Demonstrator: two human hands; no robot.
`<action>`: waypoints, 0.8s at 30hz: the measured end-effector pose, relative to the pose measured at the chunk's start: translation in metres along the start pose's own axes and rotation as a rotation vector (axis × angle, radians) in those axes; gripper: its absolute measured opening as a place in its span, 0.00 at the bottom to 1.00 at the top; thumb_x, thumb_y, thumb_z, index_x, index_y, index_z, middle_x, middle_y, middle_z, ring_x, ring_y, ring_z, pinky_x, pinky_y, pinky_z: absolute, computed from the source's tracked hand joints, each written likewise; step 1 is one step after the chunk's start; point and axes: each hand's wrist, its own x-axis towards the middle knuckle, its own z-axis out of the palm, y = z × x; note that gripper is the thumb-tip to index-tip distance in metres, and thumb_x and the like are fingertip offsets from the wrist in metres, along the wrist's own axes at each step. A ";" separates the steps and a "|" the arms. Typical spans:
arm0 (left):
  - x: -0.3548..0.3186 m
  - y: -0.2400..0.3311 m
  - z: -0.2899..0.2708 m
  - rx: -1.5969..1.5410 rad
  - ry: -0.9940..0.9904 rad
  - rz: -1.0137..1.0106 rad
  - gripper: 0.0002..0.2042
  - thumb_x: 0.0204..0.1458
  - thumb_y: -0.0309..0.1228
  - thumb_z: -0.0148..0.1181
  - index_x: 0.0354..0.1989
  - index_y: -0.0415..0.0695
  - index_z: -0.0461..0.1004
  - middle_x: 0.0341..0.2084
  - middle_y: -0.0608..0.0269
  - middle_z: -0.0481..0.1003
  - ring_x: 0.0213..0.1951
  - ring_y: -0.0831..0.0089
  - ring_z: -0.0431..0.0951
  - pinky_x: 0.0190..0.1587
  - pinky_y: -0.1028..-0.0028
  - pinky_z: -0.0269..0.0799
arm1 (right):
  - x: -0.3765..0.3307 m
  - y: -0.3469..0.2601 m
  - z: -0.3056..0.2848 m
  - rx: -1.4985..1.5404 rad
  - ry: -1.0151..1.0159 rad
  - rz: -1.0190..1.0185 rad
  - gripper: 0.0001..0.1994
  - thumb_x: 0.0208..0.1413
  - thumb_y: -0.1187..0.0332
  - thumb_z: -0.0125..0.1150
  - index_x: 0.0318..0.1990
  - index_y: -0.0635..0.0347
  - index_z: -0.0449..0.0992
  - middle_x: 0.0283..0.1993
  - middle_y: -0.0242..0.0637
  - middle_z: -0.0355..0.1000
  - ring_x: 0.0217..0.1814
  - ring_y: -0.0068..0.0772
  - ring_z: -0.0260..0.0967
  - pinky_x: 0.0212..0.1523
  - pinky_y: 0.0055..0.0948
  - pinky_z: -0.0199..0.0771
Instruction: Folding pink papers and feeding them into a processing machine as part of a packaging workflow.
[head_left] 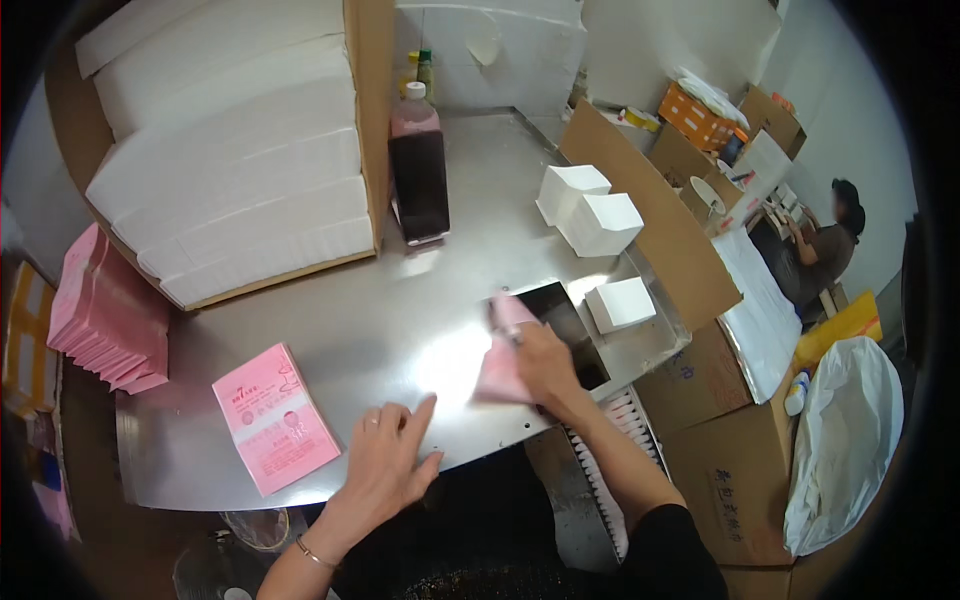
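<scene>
My right hand (545, 368) is closed on a pink plastic packet (502, 372), smeared by motion, beside a rectangular opening (560, 315) in the metal table. What the packet holds cannot be made out. My left hand (385, 460) hovers near the table's front edge with its fingers apart and nothing in them. To its left lies a flat stack of printed pink bags (275, 418). Beyond the opening, white blocks of folded paper (600, 222) stand together, and one more white block (620, 304) sits just right of the opening.
A large cardboard box of white paper stacks (240, 170) fills the back left. More pink bags (110, 310) stand at the far left. A dark phone (420, 188) leans on a bottle (414, 112). Cardboard (650, 210) borders the right side. Another person (828, 250) sits farther off.
</scene>
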 end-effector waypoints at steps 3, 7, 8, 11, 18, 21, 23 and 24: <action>-0.023 -0.007 -0.003 -0.113 0.001 0.050 0.20 0.42 0.25 0.64 0.48 0.42 0.74 0.39 0.53 0.69 0.41 0.54 0.71 0.44 0.57 0.67 | -0.002 -0.002 -0.027 -0.215 -0.273 0.198 0.08 0.55 0.68 0.57 0.30 0.63 0.78 0.30 0.50 0.78 0.35 0.56 0.78 0.37 0.50 0.77; -0.041 -0.013 -0.051 -0.247 0.281 -0.523 0.16 0.39 0.18 0.56 0.40 0.42 0.71 0.41 0.54 0.70 0.46 0.51 0.71 0.53 0.55 0.65 | -0.011 -0.006 -0.057 -0.319 0.153 0.068 0.08 0.55 0.69 0.58 0.42 0.56 0.78 0.34 0.42 0.77 0.37 0.48 0.76 0.38 0.47 0.72; -0.054 -0.021 -0.072 0.125 0.305 -0.433 0.16 0.41 0.17 0.55 0.41 0.42 0.71 0.41 0.53 0.69 0.46 0.50 0.71 0.55 0.53 0.62 | -0.005 -0.014 -0.079 -0.452 0.277 0.055 0.12 0.56 0.68 0.60 0.48 0.56 0.75 0.37 0.38 0.73 0.43 0.44 0.72 0.44 0.45 0.68; -0.077 -0.057 -0.081 0.536 0.238 -0.391 0.15 0.43 0.16 0.54 0.41 0.42 0.71 0.40 0.52 0.69 0.46 0.50 0.70 0.59 0.48 0.58 | 0.001 0.030 -0.091 -0.687 0.341 0.153 0.09 0.57 0.65 0.62 0.40 0.60 0.77 0.35 0.41 0.71 0.45 0.44 0.68 0.44 0.45 0.66; -0.025 -0.018 -0.057 0.121 0.179 -0.150 0.15 0.42 0.19 0.60 0.42 0.40 0.72 0.36 0.51 0.70 0.41 0.51 0.71 0.47 0.55 0.65 | 0.007 0.048 -0.089 -0.501 0.328 0.204 0.07 0.56 0.71 0.59 0.39 0.63 0.79 0.40 0.43 0.72 0.47 0.45 0.68 0.45 0.47 0.66; 0.010 -0.002 0.017 -0.001 0.039 0.165 0.22 0.41 0.18 0.60 0.49 0.37 0.71 0.39 0.46 0.69 0.44 0.49 0.70 0.52 0.55 0.64 | -0.001 0.057 -0.087 -0.431 0.428 0.075 0.18 0.51 0.79 0.57 0.52 0.66 0.76 0.46 0.48 0.74 0.51 0.50 0.69 0.48 0.48 0.68; 0.024 0.014 0.035 -0.046 0.006 0.203 0.21 0.41 0.16 0.59 0.48 0.36 0.72 0.41 0.46 0.69 0.44 0.49 0.70 0.52 0.54 0.65 | -0.005 0.028 -0.074 -0.156 0.348 -0.019 0.19 0.50 0.79 0.58 0.53 0.70 0.73 0.48 0.51 0.74 0.50 0.52 0.71 0.52 0.54 0.69; 0.022 0.006 0.045 -0.121 0.114 0.206 0.23 0.40 0.22 0.63 0.50 0.35 0.72 0.46 0.44 0.70 0.50 0.47 0.70 0.55 0.52 0.64 | -0.016 -0.008 -0.060 -0.091 0.293 -0.187 0.20 0.52 0.78 0.56 0.54 0.73 0.71 0.50 0.53 0.74 0.51 0.55 0.73 0.56 0.57 0.70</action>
